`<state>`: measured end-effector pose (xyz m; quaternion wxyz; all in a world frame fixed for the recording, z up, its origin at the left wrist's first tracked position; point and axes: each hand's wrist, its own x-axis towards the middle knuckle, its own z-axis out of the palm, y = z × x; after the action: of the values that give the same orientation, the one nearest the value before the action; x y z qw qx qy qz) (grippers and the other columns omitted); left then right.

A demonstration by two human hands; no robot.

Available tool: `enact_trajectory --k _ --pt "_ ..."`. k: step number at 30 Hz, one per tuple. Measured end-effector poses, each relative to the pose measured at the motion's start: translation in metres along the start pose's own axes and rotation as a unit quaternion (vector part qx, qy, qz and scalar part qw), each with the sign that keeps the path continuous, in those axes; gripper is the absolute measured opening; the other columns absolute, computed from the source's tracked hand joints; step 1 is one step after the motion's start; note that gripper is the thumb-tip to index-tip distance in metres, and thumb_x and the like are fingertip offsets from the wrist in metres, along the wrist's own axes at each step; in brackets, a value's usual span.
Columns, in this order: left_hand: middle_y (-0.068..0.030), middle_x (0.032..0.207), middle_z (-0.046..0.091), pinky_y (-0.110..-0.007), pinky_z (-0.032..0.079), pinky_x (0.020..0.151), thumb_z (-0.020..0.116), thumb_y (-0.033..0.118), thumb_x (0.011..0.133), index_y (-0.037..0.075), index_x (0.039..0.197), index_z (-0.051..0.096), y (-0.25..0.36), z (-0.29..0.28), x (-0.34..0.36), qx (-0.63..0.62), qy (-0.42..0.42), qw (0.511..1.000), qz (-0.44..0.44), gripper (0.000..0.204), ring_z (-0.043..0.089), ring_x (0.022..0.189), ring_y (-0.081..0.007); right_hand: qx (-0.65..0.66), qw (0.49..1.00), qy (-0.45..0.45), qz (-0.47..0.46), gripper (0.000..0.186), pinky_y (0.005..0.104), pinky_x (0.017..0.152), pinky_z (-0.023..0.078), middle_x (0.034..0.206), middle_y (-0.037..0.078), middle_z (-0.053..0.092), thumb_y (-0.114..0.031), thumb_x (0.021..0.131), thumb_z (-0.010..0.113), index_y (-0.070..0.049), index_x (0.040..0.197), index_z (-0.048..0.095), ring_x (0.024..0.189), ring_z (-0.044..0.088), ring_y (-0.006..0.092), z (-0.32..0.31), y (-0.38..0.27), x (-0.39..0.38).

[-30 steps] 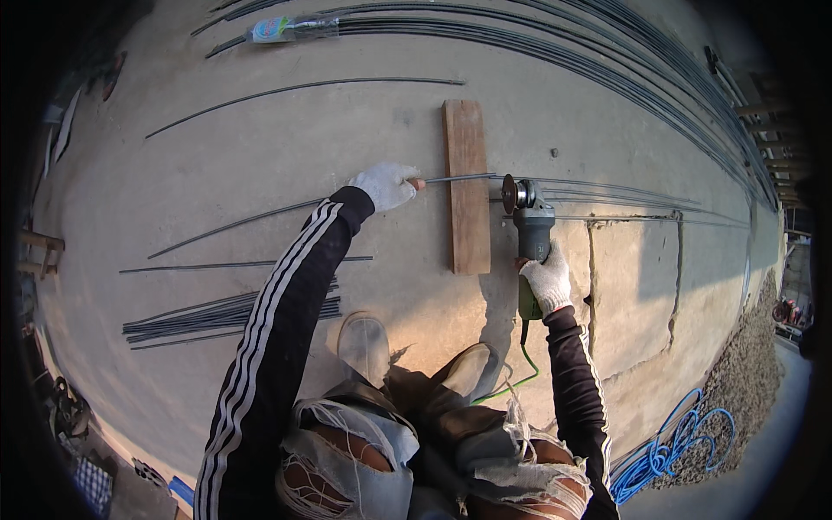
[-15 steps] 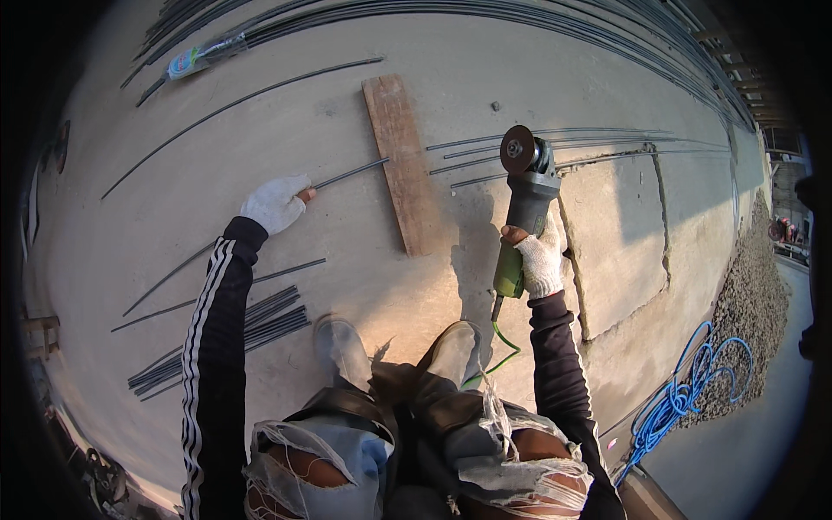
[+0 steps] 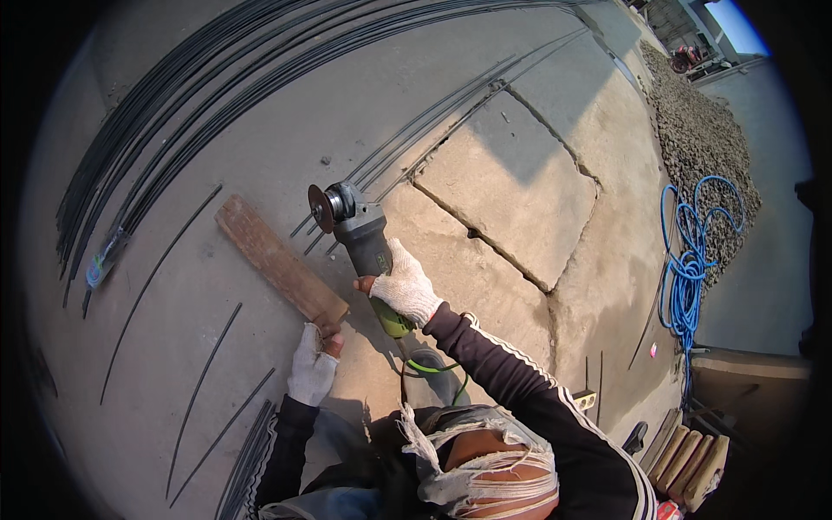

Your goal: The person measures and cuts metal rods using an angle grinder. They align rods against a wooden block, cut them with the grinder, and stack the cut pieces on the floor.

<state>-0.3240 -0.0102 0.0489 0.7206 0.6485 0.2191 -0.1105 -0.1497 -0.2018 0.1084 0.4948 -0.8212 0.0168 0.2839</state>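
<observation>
My right hand (image 3: 403,284), in a white knit glove with bare thumb, is wrapped around a grey and green angle grinder (image 3: 362,238) with an exposed disc at its head. My left hand (image 3: 314,364), also gloved, grips the near end of a reddish wooden plank (image 3: 269,256) lying diagonally on the concrete floor (image 3: 485,156). Several thin steel rods (image 3: 399,134) run away beyond the grinder, with their near ends under and beside its head. Loose shorter rods (image 3: 199,386) lie left of my left hand.
Long rod bundles (image 3: 156,121) curve across the back left, one end wrapped in plastic. A gravel heap (image 3: 719,160), coiled blue hose (image 3: 685,290) and stacked pale objects (image 3: 689,464) are at the right. Cracks cross the concrete. A green cord (image 3: 433,368) trails by my foot.
My view has swung toward the right. My left hand has let go of the rod and now grips the plank's near end. The grinder is still held, now tilted leftward.
</observation>
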Motion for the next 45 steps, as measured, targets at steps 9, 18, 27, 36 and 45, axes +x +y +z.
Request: enact_trajectory --k 9,18,27,36,45 --pt "-0.0041 0.12 0.062 -0.034 0.054 0.088 0.067 0.019 0.105 0.008 0.133 0.055 0.003 0.069 -0.007 -0.189 -0.042 0.965 -0.175 0.033 0.062 0.099 -0.0129 0.01 0.998 0.027 -0.053 0.071 0.047 0.088 0.056 0.11 0.027 0.071 -0.027 0.074 0.086 -0.002 0.132 0.054 0.105 0.071 0.045 0.027 0.01 -0.02" --pt "-0.0047 0.098 0.062 -0.031 0.055 0.07 0.067 0.024 0.105 0.012 0.111 0.054 0.003 0.078 -0.019 -0.299 -0.036 0.934 -0.19 0.019 0.065 0.081 -0.0166 -0.012 0.999 0.027 -0.037 0.074 0.0475 0.09 0.056 0.111 0.027 0.072 -0.028 0.075 0.085 -0.003 0.136 0.052 0.106 0.071 0.0451 0.031 0.011 -0.025" --pt "-0.0062 0.104 0.066 -0.031 0.057 0.073 0.068 0.031 0.105 0.008 0.118 0.058 -0.013 0.076 -0.02 -0.288 -0.055 0.937 -0.188 0.028 0.069 0.088 -0.0174 0.016 1.0 0.009 -0.024 0.071 0.0461 0.089 0.056 0.11 0.026 0.072 -0.028 0.076 0.085 -0.005 0.135 0.053 0.104 0.071 0.0429 0.028 0.013 -0.028" --pt "-0.0085 0.114 0.068 -0.032 0.06 0.076 0.061 0.036 0.108 0.006 0.131 0.055 -0.026 0.07 -0.023 -0.269 -0.089 0.944 -0.17 0.038 0.073 0.093 -0.0208 0.019 1.0 -0.004 -0.013 0.068 0.046 0.089 0.056 0.109 0.025 0.072 -0.029 0.077 0.085 -0.004 0.133 0.055 0.103 0.071 0.0424 0.033 0.02 -0.03" --pt "-0.0082 0.111 0.066 -0.033 0.061 0.071 0.065 0.031 0.107 0.007 0.127 0.054 -0.018 0.071 -0.028 -0.3 -0.079 0.929 -0.203 0.033 0.073 0.091 -0.0223 0.051 0.999 -0.013 0.014 0.065 0.0457 0.088 0.056 0.11 0.025 0.073 -0.028 0.077 0.085 -0.005 0.13 0.056 0.103 0.072 0.0411 0.03 0.017 -0.034"
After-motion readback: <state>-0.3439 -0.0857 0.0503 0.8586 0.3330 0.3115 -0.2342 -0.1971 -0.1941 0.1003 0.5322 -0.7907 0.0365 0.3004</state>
